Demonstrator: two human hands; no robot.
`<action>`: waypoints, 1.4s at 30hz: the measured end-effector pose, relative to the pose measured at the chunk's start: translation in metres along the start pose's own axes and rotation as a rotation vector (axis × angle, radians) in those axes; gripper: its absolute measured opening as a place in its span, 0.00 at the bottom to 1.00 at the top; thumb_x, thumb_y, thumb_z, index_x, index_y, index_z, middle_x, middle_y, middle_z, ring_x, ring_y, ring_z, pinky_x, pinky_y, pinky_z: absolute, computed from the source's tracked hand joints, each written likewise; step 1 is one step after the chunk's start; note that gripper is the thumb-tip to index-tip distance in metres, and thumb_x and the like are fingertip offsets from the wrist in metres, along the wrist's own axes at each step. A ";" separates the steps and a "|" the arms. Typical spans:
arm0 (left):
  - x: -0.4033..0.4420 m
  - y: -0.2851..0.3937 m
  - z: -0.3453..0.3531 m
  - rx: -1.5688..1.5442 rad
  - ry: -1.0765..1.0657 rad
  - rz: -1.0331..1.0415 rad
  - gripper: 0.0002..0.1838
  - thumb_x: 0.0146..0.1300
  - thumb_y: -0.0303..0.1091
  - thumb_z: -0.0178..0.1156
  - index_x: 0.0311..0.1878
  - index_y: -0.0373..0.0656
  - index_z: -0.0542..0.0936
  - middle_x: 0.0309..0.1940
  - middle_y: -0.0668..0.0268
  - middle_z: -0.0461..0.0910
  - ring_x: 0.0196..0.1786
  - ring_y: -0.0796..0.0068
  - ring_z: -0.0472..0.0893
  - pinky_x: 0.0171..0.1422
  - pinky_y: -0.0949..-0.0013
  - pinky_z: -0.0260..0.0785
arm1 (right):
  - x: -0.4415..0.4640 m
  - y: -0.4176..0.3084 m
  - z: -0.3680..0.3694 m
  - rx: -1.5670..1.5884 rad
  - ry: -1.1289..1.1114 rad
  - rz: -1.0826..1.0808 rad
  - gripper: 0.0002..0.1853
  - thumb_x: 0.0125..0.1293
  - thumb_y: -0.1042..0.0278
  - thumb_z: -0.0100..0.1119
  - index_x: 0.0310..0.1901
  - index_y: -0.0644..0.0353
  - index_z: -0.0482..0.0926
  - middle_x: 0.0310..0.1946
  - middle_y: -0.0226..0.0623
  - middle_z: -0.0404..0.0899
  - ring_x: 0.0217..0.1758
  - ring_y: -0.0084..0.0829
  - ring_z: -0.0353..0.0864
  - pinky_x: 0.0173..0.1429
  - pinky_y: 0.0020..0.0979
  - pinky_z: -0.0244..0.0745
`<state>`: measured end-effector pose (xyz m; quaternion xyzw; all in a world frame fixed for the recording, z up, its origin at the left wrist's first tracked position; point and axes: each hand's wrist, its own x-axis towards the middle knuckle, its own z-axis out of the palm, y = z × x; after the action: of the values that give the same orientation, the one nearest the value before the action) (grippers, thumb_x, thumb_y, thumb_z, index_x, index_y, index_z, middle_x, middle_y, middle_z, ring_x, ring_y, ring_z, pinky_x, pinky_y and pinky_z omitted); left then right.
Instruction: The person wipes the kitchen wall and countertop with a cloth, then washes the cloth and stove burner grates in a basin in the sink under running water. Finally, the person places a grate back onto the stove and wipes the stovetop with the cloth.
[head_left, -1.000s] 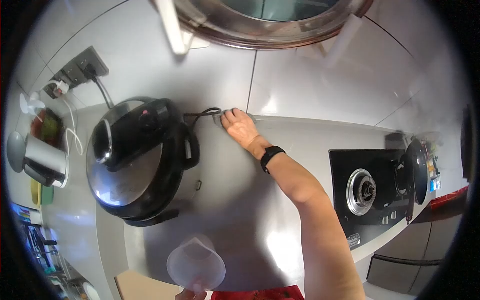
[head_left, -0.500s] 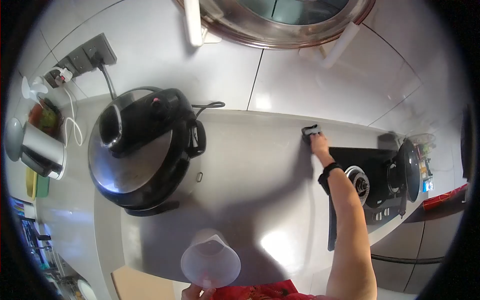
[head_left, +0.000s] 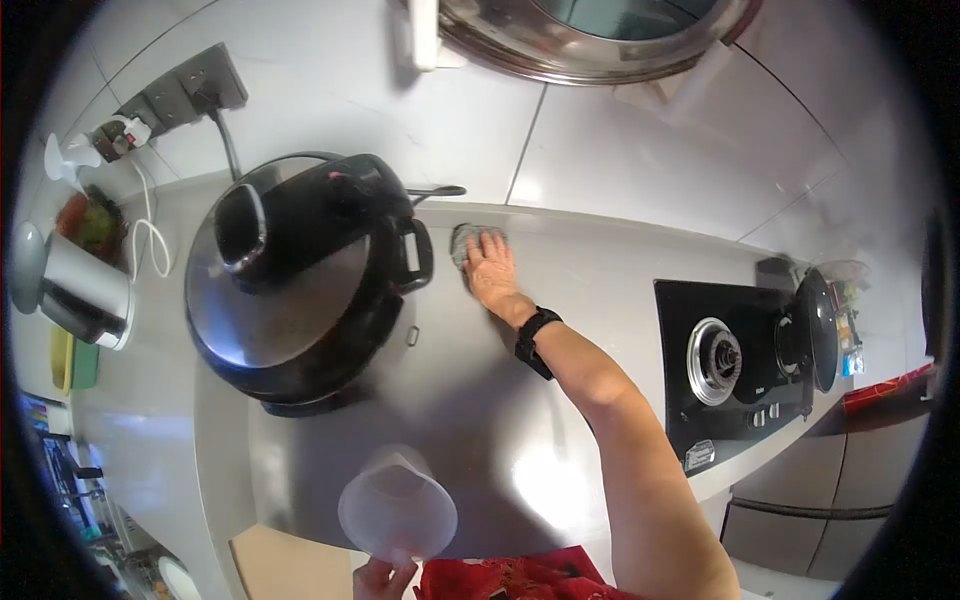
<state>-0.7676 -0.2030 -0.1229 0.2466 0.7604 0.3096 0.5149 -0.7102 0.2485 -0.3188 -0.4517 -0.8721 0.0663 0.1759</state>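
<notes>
My right hand (head_left: 492, 272) lies palm down on a grey cloth (head_left: 462, 246), pressing it to the counter near the back wall. The fingers are stretched over the cloth, and its far edges show beyond them. At the bottom of the view, my left hand (head_left: 384, 578) grips a translucent plastic jug (head_left: 398, 512) with a pouring lip, seen from above with its mouth toward me. Only part of that hand shows. A large black electric cooker (head_left: 300, 290) with a metal lid stands left of the cloth, its side handle close by.
A black gas hob (head_left: 690, 400) with a wok (head_left: 822, 330) sits at the right. A small metal ring-like piece (head_left: 412, 336) lies on the counter (head_left: 560, 300). Wall sockets (head_left: 180, 98), a white cable and a white appliance (head_left: 95, 290) are at the left.
My right hand has slid the cloth left along the back of the counter, from beside the hob to near the cooker. My left hand still holds the jug. The view has shifted slightly.
</notes>
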 end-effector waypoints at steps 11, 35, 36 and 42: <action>0.009 0.062 0.023 -0.055 -0.059 0.056 0.20 0.65 0.39 0.53 0.52 0.31 0.73 0.45 0.57 0.78 0.46 0.73 0.74 0.50 0.69 0.66 | -0.266 -0.002 -0.117 0.282 -0.473 -0.740 0.22 0.61 0.69 0.45 0.58 0.62 0.66 0.61 0.45 0.62 0.68 0.43 0.55 0.70 0.43 0.49; 0.201 0.168 0.138 -0.068 -0.046 0.394 0.17 0.65 0.43 0.50 0.40 0.38 0.78 0.35 0.71 0.74 0.40 0.81 0.68 0.50 0.74 0.59 | -0.146 0.226 -0.118 -0.387 -0.093 0.391 0.20 0.56 0.71 0.48 0.49 0.76 0.69 0.45 0.50 0.69 0.50 0.43 0.67 0.52 0.32 0.70; 0.206 0.168 0.140 -0.089 -0.039 0.395 0.16 0.65 0.42 0.50 0.40 0.39 0.78 0.35 0.71 0.74 0.41 0.81 0.68 0.51 0.73 0.59 | -0.162 0.218 -0.123 -0.417 -0.106 0.364 0.19 0.57 0.70 0.47 0.47 0.76 0.69 0.43 0.51 0.69 0.47 0.44 0.68 0.51 0.33 0.70; 0.239 0.176 0.154 -0.242 -0.080 0.413 0.15 0.64 0.44 0.50 0.41 0.41 0.75 0.40 0.68 0.74 0.45 0.77 0.69 0.54 0.68 0.59 | -0.272 0.176 -0.156 -0.309 -0.180 0.316 0.23 0.59 0.64 0.52 0.50 0.76 0.66 0.42 0.55 0.67 0.46 0.49 0.68 0.50 0.38 0.71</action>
<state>-0.6965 0.1168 -0.1892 0.3453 0.6302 0.4871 0.4963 -0.3744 0.1234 -0.2890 -0.5966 -0.8025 -0.0013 0.0134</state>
